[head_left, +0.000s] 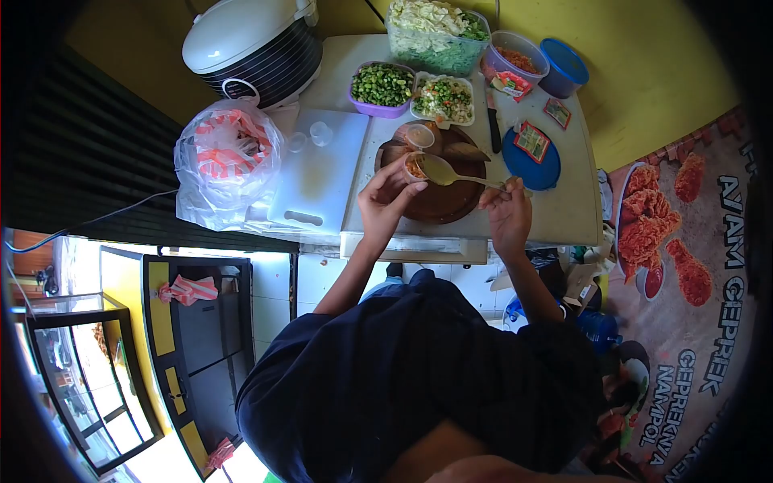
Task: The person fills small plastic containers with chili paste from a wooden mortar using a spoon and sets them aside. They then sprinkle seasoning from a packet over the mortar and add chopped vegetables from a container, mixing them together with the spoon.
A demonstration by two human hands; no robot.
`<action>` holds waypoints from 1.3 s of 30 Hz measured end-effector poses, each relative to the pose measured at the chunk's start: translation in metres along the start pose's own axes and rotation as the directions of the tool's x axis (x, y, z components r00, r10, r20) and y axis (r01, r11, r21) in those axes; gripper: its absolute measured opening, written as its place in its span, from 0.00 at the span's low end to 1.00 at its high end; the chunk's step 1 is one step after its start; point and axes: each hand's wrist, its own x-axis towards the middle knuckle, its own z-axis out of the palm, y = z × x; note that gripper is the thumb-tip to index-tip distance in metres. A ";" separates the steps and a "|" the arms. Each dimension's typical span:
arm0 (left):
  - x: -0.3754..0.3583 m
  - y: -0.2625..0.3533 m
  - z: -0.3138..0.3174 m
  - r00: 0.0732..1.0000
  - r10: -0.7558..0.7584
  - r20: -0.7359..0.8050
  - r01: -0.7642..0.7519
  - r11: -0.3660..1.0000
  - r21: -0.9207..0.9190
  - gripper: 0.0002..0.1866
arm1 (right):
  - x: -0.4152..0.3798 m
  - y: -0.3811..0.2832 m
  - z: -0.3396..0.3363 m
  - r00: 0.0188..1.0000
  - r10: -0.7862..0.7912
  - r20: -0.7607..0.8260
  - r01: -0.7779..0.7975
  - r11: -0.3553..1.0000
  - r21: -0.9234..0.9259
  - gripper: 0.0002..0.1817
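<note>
My left hand (382,201) is wrapped round a small clear plastic cup (414,167) with orange-red food in it, tilted toward the spoon. My right hand (509,214) pinches the handle of a metal spoon (440,171), whose bowl sits at the cup's mouth. Below both lies a wide brown mortar (435,211), with a wooden pestle (465,151) resting across it. Another small clear cup (419,136) stands at the mortar's far side. What the spoon's bowl carries, I cannot make out.
Behind are a purple tub of chopped green vegetables (382,85), a white tub of mixed vegetables (443,101) and a large cabbage container (439,50). A knife (493,129) and blue lid (533,165) lie right; a cutting board (318,173), plastic bag (227,161) and rice cooker (254,52) left.
</note>
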 end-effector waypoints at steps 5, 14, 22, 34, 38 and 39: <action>0.003 0.002 -0.006 1.000 0.026 -0.001 -0.026 0.999 0.042 0.26 | -0.001 -0.003 -0.004 1.000 0.008 -0.018 -0.008 1.000 -0.002 0.14; 0.001 0.003 -0.015 0.999 0.022 -0.035 -0.019 0.996 0.089 0.26 | 0.000 -0.012 -0.011 0.999 0.035 0.001 -0.035 0.996 -0.079 0.13; -0.003 0.002 -0.017 0.999 -0.002 -0.045 0.006 0.997 0.081 0.26 | -0.004 -0.017 -0.006 0.989 -0.131 0.063 0.141 0.967 -0.214 0.18; 0.005 0.011 -0.007 0.989 -0.030 -0.147 0.036 0.999 0.033 0.22 | -0.018 -0.007 0.009 0.638 -0.176 0.750 0.738 0.418 -0.529 0.16; 0.008 0.008 -0.004 0.984 -0.004 -0.178 0.003 1.000 -0.006 0.23 | -0.025 -0.008 0.008 0.632 -0.016 0.775 0.717 0.393 -0.576 0.29; 0.008 0.010 -0.002 0.983 0.003 -0.182 -0.003 1.000 -0.003 0.23 | -0.027 -0.007 0.007 0.643 0.018 0.765 0.694 0.408 -0.593 0.33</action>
